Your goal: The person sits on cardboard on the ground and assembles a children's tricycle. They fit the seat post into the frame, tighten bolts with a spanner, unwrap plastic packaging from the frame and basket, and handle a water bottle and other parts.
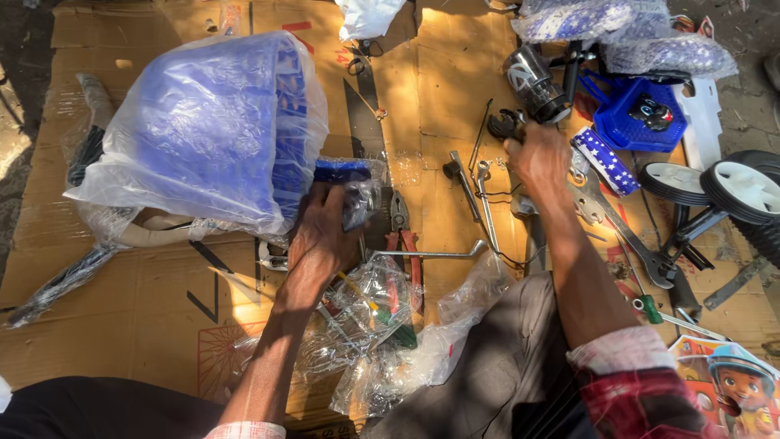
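A person sits over flattened brown cardboard sheets (162,293) spread on the ground, both bare hands at work among bicycle parts and tools. The left hand (321,236) is closed around a small part wrapped in clear plastic (357,199), its fingers curled over the wrapping; just above that grip lies a blue plastic piece (341,170), and to the upper left, touching the hand's knuckles, bulges a large blue plastic basket-like part bagged in clear film (215,130). The right hand (538,158) reaches forward, its fingers closed on a small dark metal fitting (508,123); whether it pinches the fitting firmly cannot be told. Just beyond that grip sits a dark cylindrical part in clear wrapping (535,81). Between the two hands lie red-handled pliers (402,236), a long bent steel rod (431,254) and slim steel spanners (486,199). To the right of the right hand rest a blue strap with white stars (605,161), a large steel wrench (626,232) and small white-hubbed black wheels (743,189). Below the left wrist, crumpled clear plastic bags (382,325) hold small hardware.
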Demonstrator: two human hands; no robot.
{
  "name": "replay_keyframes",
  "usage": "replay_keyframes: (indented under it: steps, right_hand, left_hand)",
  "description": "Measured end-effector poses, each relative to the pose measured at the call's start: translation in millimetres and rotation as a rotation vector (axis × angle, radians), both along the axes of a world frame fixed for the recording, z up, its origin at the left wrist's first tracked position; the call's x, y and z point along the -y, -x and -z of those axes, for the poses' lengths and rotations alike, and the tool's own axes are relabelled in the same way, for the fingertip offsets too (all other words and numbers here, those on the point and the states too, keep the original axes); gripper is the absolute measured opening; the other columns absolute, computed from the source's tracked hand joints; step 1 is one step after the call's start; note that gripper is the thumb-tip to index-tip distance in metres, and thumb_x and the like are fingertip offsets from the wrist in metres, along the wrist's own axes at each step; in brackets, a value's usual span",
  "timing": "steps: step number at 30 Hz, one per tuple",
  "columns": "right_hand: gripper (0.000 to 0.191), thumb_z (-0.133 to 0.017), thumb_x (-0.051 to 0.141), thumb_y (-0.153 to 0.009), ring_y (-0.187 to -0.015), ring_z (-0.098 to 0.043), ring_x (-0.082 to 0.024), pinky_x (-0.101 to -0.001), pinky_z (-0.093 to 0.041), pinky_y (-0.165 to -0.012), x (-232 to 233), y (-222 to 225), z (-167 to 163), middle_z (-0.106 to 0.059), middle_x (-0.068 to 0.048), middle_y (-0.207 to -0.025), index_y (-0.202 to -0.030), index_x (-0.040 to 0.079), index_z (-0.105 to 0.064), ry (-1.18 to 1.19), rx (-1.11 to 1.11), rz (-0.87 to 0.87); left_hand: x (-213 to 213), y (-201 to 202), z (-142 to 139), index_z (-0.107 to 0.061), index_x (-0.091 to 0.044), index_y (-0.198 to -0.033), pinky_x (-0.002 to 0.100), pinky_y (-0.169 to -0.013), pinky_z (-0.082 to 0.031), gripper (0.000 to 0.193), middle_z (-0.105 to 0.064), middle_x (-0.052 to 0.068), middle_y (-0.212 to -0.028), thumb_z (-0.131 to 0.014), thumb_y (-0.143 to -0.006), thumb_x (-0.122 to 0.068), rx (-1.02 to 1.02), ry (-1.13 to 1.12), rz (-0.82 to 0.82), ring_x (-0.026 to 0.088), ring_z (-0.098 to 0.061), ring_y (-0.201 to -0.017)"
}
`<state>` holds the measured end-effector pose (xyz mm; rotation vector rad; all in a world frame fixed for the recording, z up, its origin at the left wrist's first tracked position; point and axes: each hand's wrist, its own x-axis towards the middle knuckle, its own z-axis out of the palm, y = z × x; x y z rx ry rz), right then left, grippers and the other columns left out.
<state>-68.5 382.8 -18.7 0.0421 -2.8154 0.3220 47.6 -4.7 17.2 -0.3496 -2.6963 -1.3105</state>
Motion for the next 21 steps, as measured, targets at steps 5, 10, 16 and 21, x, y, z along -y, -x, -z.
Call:
replay_keyframes:
  steps: [5,10,16,21]
  right_hand:
    - [0.026,-0.067,0.022,-0.102,-0.091,-0.072,-0.028,-0.0379,-0.056,-0.082,78.5,-43.4,-46.3,-0.074,-0.019,-0.099,-0.106,-0.003,-0.073,0.405,-0.206,-0.371]
    - [0.051,-0.058,0.045,-0.1,-0.083,-0.065,-0.014,-0.0306,-0.055,-0.072,156.5,-87.3,-64.3,-0.07,-0.007,-0.106,-0.129,0.004,-0.062,1.064,0.541,-0.247]
    - [0.054,-0.054,0.043,-0.104,-0.124,-0.062,-0.016,-0.0319,-0.054,-0.096,177.7,-103.3,-77.0,-0.064,-0.008,-0.137,-0.145,0.008,-0.052,1.038,0.584,-0.475]
    - [0.068,-0.068,0.027,-0.091,-0.12,-0.06,-0.024,-0.0406,-0.053,-0.097,182.8,-107.0,-74.0,-0.052,-0.008,-0.144,-0.151,0.016,-0.038,1.012,0.717,-0.578]
  left_hand:
    - [-4.8,-6.4,-3.7,-0.067,-0.002,-0.104,0.048,-0.076,-0.053,0.016,-0.069,0.022,-0.1,-0.07,-0.089,-0.007,-0.243,0.018,-0.122,0.039,-0.067,-0.091]
    - [-2.0,-9.9,-14.3,-0.068,-0.002,-0.108,0.04,-0.07,-0.054,0.014,-0.071,0.016,-0.098,-0.064,-0.096,-0.007,-0.381,-0.185,-0.093,0.028,-0.067,-0.083]
    - [4.7,15.0,-27.2,-0.071,-0.004,-0.099,0.033,-0.049,-0.043,0.011,-0.073,0.011,-0.079,-0.069,-0.101,-0.014,-0.237,-0.369,-0.226,0.018,-0.058,-0.054]
    - [19.2,-0.7,-35.5,-0.072,-0.001,-0.114,0.043,-0.073,-0.058,0.028,-0.073,0.019,-0.106,-0.07,-0.088,-0.009,-0.354,-0.096,0.091,0.031,-0.07,-0.089]
